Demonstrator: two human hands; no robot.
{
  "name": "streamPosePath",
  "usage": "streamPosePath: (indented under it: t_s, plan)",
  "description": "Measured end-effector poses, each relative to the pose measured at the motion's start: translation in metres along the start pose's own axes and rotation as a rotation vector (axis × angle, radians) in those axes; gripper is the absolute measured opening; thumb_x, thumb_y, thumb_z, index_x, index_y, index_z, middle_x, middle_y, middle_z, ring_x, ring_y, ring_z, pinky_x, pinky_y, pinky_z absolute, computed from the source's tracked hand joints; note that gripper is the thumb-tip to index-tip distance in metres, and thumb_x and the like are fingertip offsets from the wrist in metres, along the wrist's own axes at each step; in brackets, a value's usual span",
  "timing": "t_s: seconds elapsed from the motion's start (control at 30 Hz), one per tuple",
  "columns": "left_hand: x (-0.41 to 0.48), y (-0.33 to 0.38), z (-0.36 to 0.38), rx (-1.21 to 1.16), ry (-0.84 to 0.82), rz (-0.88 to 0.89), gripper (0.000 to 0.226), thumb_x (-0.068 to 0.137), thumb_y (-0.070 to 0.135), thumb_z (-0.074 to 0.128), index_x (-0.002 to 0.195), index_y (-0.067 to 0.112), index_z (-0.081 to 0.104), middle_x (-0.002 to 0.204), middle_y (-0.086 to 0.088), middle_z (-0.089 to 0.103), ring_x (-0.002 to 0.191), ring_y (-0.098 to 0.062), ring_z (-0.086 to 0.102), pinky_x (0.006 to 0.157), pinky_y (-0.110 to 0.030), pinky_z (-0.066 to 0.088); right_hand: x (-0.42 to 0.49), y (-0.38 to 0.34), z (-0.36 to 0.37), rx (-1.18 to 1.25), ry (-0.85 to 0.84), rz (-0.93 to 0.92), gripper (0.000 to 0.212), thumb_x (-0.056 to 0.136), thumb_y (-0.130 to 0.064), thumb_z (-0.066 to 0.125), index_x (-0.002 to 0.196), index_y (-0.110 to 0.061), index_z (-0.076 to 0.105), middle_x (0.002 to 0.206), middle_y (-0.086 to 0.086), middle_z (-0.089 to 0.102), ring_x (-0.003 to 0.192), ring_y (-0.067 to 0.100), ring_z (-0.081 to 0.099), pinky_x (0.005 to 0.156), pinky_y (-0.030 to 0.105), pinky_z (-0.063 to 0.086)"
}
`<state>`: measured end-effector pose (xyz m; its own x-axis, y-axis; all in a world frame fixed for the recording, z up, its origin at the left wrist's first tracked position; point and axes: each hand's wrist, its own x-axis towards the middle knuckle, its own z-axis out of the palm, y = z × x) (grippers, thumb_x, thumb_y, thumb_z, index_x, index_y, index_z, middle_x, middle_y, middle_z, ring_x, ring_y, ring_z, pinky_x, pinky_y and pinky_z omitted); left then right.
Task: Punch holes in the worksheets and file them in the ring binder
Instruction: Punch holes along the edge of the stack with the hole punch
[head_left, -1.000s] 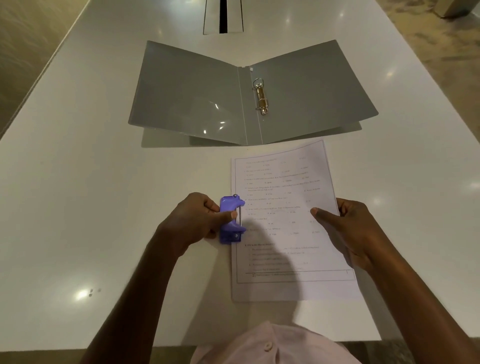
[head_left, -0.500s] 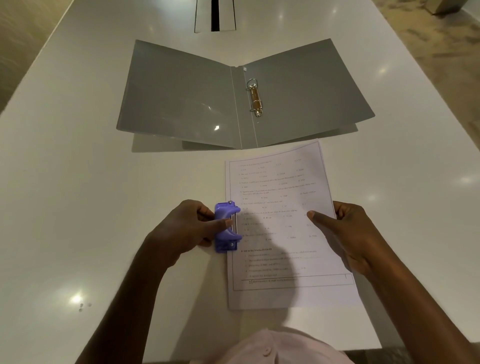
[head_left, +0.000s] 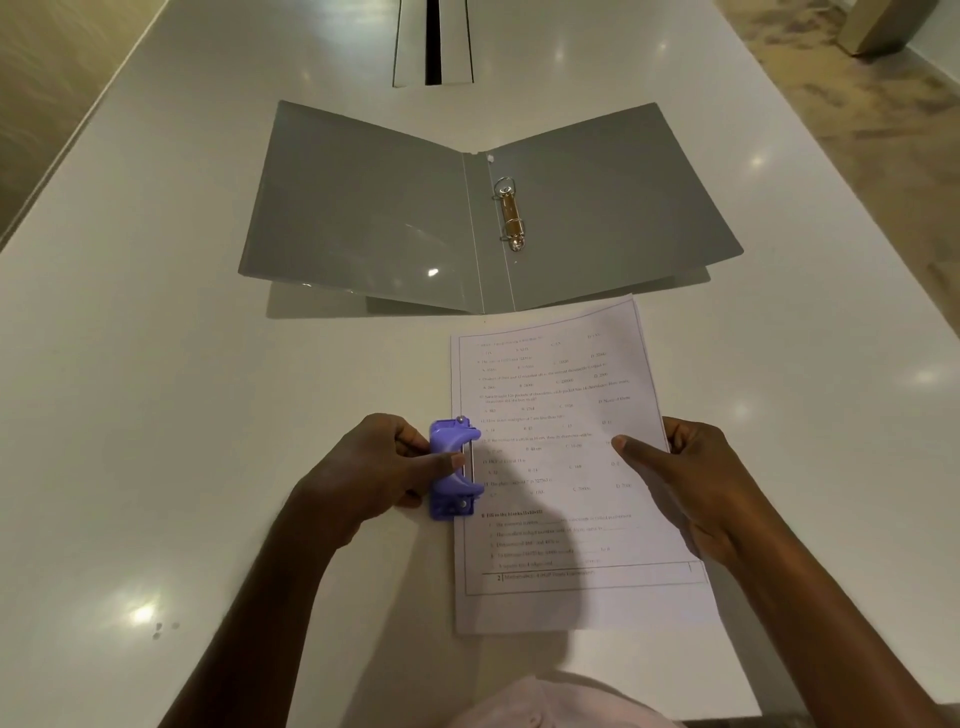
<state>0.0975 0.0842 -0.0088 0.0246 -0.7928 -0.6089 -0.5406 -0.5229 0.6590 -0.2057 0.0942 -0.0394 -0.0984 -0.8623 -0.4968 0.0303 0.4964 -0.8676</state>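
A printed worksheet (head_left: 566, 457) lies on the white table (head_left: 156, 415) in front of me. A small purple hole punch (head_left: 451, 470) sits over the middle of the sheet's left edge. My left hand (head_left: 379, 467) grips the punch, thumb on top of it. My right hand (head_left: 680, 478) holds the sheet's right edge, thumb lying on the paper. Beyond the sheet a grey ring binder (head_left: 363, 218) lies open and flat, its metal ring mechanism (head_left: 510, 214) just right of the spine, with no paper on it.
A cable slot (head_left: 432, 41) is set into the table's far middle. The table's left edge runs diagonally at the upper left; patterned floor shows at the upper right. A pink garment (head_left: 550, 701) is at the bottom edge.
Both hands keep the same grip on the punch and the sheet. Only the camera view has shifted slightly; the punch stays on the sheet's left edge.
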Motion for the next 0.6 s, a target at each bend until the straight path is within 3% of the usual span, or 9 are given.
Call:
streamPosePath:
  t_s: [0.23,0.4,0.6]
  plan:
    - [0.0009,0.0021,0.0003,0.012,-0.009,-0.013,0.029,0.085,0.034,0.082,0.084,0.009,0.066,0.09,-0.019,0.078,0.092,-0.04,0.075,0.084,-0.052,0.065,0.0002,-0.0027,0.0001,-0.016,0.003,0.006,0.017,0.093,-0.006,0.072,0.108,-0.011,0.076,0.096,-0.002,0.083,0.086,0.02,0.08,0.072,0.026,0.064]
    - [0.0001,0.0056,0.0032,0.092,0.009,-0.003,0.026,0.089,0.034,0.079,0.085,0.013,0.064,0.089,-0.016,0.077,0.088,-0.035,0.075,0.082,-0.048,0.065,0.0005,-0.0044,-0.0011,-0.015,-0.002,0.026,0.023,0.094,-0.005,0.072,0.116,-0.006,0.075,0.103,0.004,0.082,0.094,0.024,0.08,0.09,0.039,0.062]
    - [0.0036,0.0061,0.0027,0.161,0.033,-0.035,0.024,0.089,0.034,0.079,0.084,0.019,0.062,0.089,-0.012,0.076,0.088,-0.031,0.077,0.079,-0.044,0.066,0.0027,-0.0014,-0.0023,-0.035,-0.004,0.029,0.027,0.093,-0.008,0.073,0.12,-0.006,0.074,0.107,0.006,0.081,0.097,0.026,0.079,0.098,0.049,0.058]
